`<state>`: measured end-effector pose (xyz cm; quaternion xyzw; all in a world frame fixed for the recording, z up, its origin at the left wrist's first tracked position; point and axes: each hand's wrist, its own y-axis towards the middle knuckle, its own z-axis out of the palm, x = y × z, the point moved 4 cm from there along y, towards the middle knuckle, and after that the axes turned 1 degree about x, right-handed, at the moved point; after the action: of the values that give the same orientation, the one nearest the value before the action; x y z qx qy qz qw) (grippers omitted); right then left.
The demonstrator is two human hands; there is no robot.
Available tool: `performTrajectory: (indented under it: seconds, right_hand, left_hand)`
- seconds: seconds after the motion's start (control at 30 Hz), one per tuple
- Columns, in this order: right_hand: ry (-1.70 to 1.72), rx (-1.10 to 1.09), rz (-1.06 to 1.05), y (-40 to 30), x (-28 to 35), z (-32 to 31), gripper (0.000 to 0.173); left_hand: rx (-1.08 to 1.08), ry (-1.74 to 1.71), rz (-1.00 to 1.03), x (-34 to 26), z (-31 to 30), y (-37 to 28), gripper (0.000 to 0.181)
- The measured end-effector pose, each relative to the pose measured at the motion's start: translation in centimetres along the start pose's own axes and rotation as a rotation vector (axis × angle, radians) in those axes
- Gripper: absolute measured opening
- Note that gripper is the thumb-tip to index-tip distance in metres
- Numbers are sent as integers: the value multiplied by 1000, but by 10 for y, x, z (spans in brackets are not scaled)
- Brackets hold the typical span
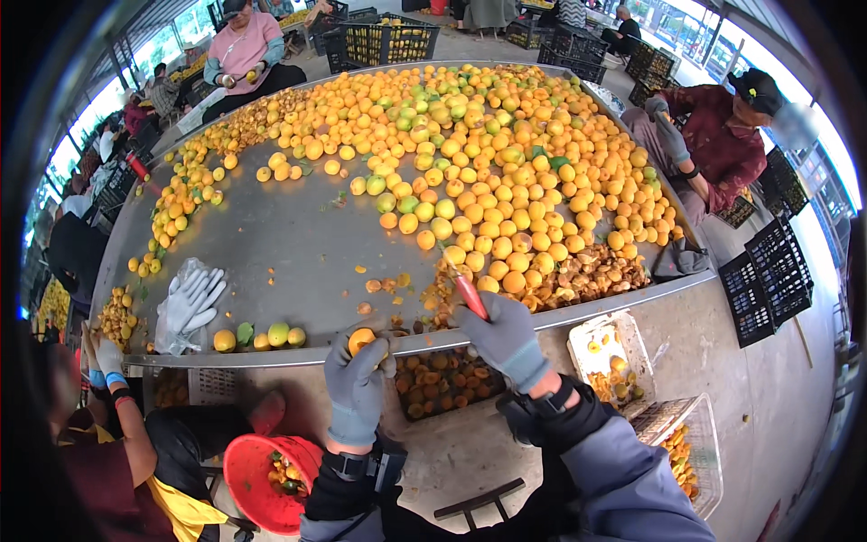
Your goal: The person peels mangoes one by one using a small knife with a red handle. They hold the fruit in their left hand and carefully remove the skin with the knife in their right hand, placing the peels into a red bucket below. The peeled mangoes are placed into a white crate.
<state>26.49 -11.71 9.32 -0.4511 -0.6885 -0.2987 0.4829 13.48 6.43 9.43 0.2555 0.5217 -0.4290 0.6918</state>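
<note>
My left hand [357, 379], in a grey work glove, holds an orange-yellow fruit, apparently an apricot [362, 339], at the near edge of a metal table [271, 223]. In my right hand [502, 332], gloved alike, is a knife with a red handle [469, 295]; its blade points away from me toward the fruit pile [501, 210]. The pile is mostly orange, with some green fruits among it. Brown pits and scraps [589, 276] lie near the table's right front edge, close to my right hand.
White gloves in a plastic bag [188, 308] lie on the left. Below the table stand a dark crate of fruit [443, 383], a red bucket [267, 474] and white baskets [609, 359]. Co-workers sit at left, right and behind. Black crates [765, 281] stand on the right.
</note>
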Motion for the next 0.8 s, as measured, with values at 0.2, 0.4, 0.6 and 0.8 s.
performTrajectory:
  seconds: [0.2, 0.4, 0.6, 0.8]
  right_hand:
    - [-24, 96, -14, -3, 21, -2, 21]
    - [359, 54, 116, -58, -3, -46, 24]
    - [532, -50, 67, -106, -32, -101, 33]
    - [633, -84, -36, -161, -24, -140, 31]
  left_hand:
    - [119, 50, -153, 4, -18, -48, 34]
    - [310, -734, -441, 58, -26, -57, 48]
    - [256, -468, -377, 92, -29, -56, 46]
    - [138, -360, -307, 113, -27, -48, 34]
